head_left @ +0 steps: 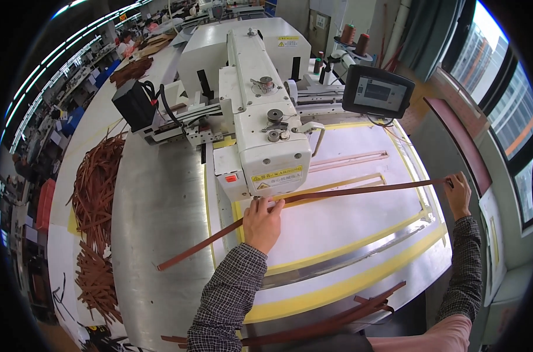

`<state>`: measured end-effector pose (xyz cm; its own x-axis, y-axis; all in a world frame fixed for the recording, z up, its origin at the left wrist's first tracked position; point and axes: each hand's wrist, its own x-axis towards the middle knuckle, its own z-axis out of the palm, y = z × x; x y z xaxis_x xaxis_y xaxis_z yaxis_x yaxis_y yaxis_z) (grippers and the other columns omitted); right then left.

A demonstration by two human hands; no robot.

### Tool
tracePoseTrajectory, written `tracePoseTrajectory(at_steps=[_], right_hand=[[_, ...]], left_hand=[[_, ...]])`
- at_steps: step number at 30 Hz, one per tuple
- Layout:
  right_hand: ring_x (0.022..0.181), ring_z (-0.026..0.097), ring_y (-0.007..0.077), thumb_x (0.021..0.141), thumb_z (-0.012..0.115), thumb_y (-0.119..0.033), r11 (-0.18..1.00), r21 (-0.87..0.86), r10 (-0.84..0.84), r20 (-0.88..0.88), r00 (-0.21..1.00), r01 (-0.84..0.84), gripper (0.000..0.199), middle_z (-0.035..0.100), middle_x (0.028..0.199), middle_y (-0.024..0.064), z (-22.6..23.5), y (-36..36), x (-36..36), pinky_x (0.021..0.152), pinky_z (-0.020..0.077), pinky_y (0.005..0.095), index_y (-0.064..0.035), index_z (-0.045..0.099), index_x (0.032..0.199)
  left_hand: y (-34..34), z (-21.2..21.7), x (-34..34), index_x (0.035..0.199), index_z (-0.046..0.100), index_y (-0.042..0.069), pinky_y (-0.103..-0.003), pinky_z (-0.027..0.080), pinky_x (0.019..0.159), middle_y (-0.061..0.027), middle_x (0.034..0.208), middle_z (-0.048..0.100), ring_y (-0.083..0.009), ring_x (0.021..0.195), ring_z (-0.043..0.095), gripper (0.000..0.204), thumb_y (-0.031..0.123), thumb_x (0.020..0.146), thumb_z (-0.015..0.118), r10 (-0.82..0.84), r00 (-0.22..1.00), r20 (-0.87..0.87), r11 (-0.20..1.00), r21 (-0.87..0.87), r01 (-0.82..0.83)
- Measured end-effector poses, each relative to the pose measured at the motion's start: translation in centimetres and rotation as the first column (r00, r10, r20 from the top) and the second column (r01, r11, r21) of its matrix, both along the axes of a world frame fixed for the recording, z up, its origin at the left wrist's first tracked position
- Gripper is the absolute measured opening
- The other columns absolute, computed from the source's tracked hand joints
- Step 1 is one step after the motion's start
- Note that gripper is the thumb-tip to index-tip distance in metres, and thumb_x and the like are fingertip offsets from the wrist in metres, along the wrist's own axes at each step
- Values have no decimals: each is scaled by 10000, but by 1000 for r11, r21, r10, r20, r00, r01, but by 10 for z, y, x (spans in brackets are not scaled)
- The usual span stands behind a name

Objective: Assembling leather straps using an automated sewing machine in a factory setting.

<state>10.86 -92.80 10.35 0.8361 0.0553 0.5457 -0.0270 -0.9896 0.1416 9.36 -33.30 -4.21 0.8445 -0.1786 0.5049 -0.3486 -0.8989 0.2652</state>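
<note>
A long narrow brown leather strap (360, 190) stretches across the white work plate (337, 234) from the metal table at left to the far right. Under the sewing machine's head (275, 167), my left hand (263, 224) holds the strap near its middle, fingertips bent over it and thumb alongside. At the right, my right hand (458, 196) pinches the strap's end between thumb and fingers. The strap's left end lies free on the metal surface (167, 193). The plate has yellow tape borders and a narrow slotted frame (337, 185) beside the strap. The needle area is hidden.
Piles of brown strips (99, 182) lie at the left. Several more straps (331, 321) rest along the near edge by my body. A control screen (378, 92) stands at the back right, near thread spools (362, 44). Windows (483, 53) line the right side.
</note>
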Motion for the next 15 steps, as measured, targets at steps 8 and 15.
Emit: tracePoseTrajectory(at_steps=[8,15], right_hand=[[723,679,220,1007,750,-181,998,33,48,316,947,-61,136,674,847,69,45,-33,-29,666,561,369,-73,727,1085],[626,627,74,1104,647,-179,-95,949,514,304,802,-299,258,767,915,96,4,206,-44,529,443,214,22,692,1260]], left_hand=[[4,0,1,1225,806,165,-450,534,876,-69,1182,634,-290,1078,631,310,119,929,731,13,1000,12,1000,11,-13],[4,1,1,1249,796,167,-451,529,883,-64,1204,636,-292,1082,632,336,123,922,732,-19,999,-25,1000,24,20]])
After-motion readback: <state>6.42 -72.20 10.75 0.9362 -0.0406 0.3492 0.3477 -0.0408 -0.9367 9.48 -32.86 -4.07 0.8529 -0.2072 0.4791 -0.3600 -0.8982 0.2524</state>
